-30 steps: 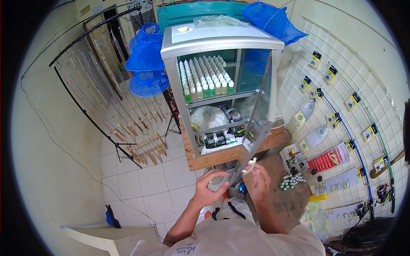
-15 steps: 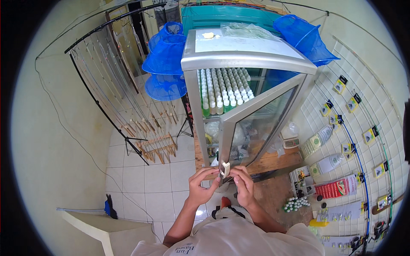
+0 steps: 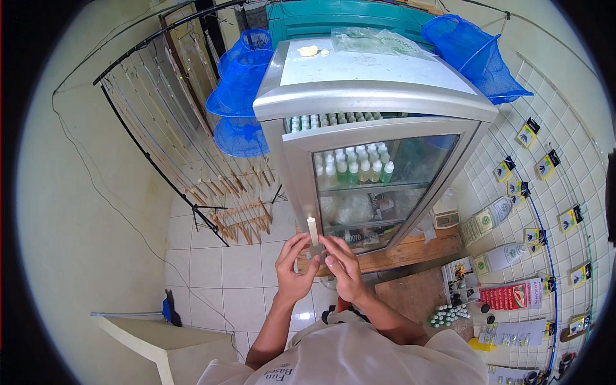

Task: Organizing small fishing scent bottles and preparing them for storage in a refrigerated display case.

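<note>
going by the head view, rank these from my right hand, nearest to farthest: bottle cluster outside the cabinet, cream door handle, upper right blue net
From the right hand:
1. Cream door handle, just up and left
2. Bottle cluster, lower right
3. Blue net, far upper right

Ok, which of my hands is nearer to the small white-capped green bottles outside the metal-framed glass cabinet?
Right. Your right hand is left of the small white-capped green bottles, apart from them; your left hand is farther left, beyond the right one.
</note>
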{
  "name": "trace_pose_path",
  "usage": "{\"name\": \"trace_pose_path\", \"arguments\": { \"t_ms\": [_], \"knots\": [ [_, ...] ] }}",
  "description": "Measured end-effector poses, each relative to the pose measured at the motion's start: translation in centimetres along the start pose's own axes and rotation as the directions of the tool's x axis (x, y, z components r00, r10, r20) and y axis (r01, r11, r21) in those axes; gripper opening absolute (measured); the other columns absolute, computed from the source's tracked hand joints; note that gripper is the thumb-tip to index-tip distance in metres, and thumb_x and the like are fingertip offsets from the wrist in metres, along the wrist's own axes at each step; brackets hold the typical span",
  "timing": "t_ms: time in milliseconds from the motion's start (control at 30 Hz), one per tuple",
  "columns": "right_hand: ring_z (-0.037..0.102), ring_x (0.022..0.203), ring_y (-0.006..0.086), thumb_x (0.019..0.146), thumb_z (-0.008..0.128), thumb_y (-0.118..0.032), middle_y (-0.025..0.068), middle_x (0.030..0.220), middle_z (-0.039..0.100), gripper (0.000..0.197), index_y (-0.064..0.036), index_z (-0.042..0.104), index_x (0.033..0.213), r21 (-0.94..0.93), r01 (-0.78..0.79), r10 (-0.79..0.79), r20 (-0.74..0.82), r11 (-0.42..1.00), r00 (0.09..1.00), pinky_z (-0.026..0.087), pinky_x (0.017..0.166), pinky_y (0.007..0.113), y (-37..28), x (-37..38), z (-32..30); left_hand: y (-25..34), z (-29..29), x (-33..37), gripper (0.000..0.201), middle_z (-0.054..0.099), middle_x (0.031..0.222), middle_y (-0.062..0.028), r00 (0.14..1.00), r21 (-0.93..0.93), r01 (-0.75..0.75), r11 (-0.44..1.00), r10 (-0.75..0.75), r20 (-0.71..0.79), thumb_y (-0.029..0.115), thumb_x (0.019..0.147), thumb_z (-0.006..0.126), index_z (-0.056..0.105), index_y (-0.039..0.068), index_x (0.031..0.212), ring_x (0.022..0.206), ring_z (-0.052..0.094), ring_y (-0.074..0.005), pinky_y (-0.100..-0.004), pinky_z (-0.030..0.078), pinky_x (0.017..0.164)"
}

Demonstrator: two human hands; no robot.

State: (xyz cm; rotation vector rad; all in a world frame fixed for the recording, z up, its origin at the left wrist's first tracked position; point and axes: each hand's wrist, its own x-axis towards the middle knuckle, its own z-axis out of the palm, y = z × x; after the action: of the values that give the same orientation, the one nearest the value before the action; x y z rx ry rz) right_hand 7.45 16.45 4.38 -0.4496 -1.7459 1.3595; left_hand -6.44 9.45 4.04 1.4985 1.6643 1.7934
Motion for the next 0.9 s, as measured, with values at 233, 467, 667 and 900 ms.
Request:
{"name": "trace_pose_path", "arguments": {
  "t_ms": [233,467,667,900],
  "knots": [
    [0.048,0.136,0.0301,0.101,0.05,-0.012,0.0222,0.145,0.051,0.044,0.0059,0.051,0.142,0.108,-0.014,0.012,0.013,0.994,1.0,0.039,0.11,0.037,0.0,-0.4,0.0,0.1,0.5,0.1,0.05,0.054,0.137,-0.0186,1.0,0.072,-0.007,0.997,0.009,-0.019,0.0,0.084,0.072,0.059,-0.003,0.133,0.127,0.054,-0.0287,-0.0391,0.044,0.106],
    [0.05,0.134,0.0253,0.103,0.05,-0.013,0.0185,0.143,0.054,0.041,0.0056,0.053,0.14,0.183,-0.117,0.122,-0.014,0.976,0.992,0.039,0.111,0.036,0.7,-3.5,0.3,-0.1,0.4,-1.9,0.055,0.054,0.138,-0.0165,0.999,0.012,0.039,0.999,-0.039,-0.01,-0.002,0.085,0.07,0.054,-0.001,0.138,0.127,0.054,-0.0275,-0.0401,0.045,0.106],
    [0.065,0.111,0.0182,0.102,0.056,-0.012,0.0132,0.118,0.07,0.034,0.002,0.061,0.132,0.14,-0.413,0.416,0.011,0.9,0.909,0.05,0.097,0.032,0.1,-8.3,-0.6,0.2,-0.8,-5.8,0.05,0.062,0.128,-0.0182,0.996,0.024,0.087,0.996,-0.087,-0.013,-0.002,0.084,0.071,0.059,-0.001,0.133,0.12,0.06,-0.0274,-0.0384,0.047,0.102],
    [0.069,0.1,0.0159,0.1,0.058,-0.008,0.012,0.109,0.073,0.026,0.0029,0.067,0.122,0.067,-0.524,0.52,0.076,0.849,0.851,0.053,0.09,0.031,-1.6,-13.9,-0.9,1.2,-2.5,-11.3,0.032,0.074,0.103,-0.0121,0.955,-0.003,0.237,0.971,-0.232,0.185,0.002,0.085,0.073,0.069,0.0,0.116,0.1,0.07,-0.0217,-0.0337,0.051,0.094]
  ]
}}
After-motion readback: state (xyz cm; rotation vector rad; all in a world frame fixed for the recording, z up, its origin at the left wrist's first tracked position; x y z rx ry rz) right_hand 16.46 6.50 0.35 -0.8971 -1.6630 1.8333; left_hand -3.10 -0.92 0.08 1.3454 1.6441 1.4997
